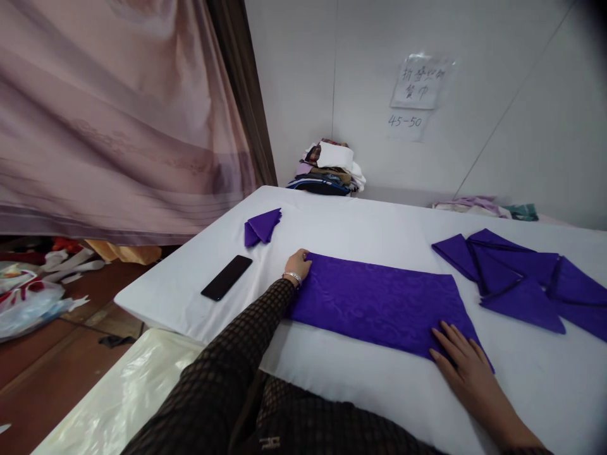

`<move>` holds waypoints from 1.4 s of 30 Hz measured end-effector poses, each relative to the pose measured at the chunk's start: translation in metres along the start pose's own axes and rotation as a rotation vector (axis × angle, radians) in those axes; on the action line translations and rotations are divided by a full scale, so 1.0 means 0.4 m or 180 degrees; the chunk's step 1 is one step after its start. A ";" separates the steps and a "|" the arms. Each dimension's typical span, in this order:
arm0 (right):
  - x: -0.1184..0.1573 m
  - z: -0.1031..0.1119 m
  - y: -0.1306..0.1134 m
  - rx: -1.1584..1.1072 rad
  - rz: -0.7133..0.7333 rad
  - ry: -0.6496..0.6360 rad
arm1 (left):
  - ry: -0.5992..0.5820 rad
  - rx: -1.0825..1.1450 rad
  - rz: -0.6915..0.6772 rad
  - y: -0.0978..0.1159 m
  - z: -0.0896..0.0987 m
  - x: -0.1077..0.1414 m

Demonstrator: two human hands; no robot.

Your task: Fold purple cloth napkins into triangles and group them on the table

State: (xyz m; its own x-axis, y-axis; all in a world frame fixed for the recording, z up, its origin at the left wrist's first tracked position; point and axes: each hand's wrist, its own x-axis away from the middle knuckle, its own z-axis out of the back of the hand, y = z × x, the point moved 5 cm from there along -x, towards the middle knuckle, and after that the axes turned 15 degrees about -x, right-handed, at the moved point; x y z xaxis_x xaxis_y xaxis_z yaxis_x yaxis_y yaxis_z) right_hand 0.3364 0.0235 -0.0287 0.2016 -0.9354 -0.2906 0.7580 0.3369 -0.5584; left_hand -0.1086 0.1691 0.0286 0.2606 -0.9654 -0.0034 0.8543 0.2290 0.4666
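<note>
A rectangular piece of deep purple cloth with a swirling woven pattern lies flat on the white-covered counter, directly in front of the person, its long sides running from left to right. The left hand is at its upper left corner, the fingers bent and partly hidden, so I cannot tell whether they pinch the edge or only rest against it. A silvery bracelet circles that wrist, below which runs a dark, sheer checked sleeve. The right hand lies palm down over the lower right part of the cloth, its fingers extended and slightly apart, gripping nothing.

Left of the cloth, a black rectangular phone lies at a slant, and beyond it sits a small, pointed bundle of folded purple fabric. On the right, several purple cloths folded into angular shapes lie close together, some overlapping. Past the counter's far edge, a heap of mixed folded textiles stands near the pale wall, where a white sheet with handwritten characters hangs above a smaller paper reading "45-50". A draped pinkish curtain fills the upper left.
</note>
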 end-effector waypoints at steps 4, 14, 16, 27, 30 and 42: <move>0.000 0.012 -0.002 0.0000 -0.0006 0.0002 | 0.0062 -0.0052 0.0167 -0.018 -0.008 -0.004; -0.098 0.049 -0.137 0.0383 0.0038 -0.0656 | 0.0373 -0.0066 0.0420 -0.023 0.005 -0.012; -0.129 0.062 -0.138 0.0450 -0.0046 -0.0684 | 0.0387 -0.0093 0.0425 -0.019 0.010 -0.014; -0.260 0.043 -0.146 0.0608 -0.0209 -0.0934 | -0.0028 -0.0262 0.0446 -0.024 0.020 -0.061; -0.295 0.026 -0.130 0.0636 -0.0216 -0.0894 | -0.0095 -0.0298 0.0428 -0.024 0.022 -0.071; -0.317 0.049 -0.003 0.0814 -0.0709 -0.0607 | -0.0179 -0.0635 0.0232 -0.010 0.017 -0.071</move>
State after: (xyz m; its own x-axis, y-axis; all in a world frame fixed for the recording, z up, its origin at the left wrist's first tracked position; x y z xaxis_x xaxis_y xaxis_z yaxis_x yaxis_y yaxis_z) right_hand 0.3222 0.1396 0.0240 0.1080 -0.9939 -0.0208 0.9216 0.1080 -0.3728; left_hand -0.1224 0.1947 0.0327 0.3041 -0.9496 0.0760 0.9077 0.3131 0.2794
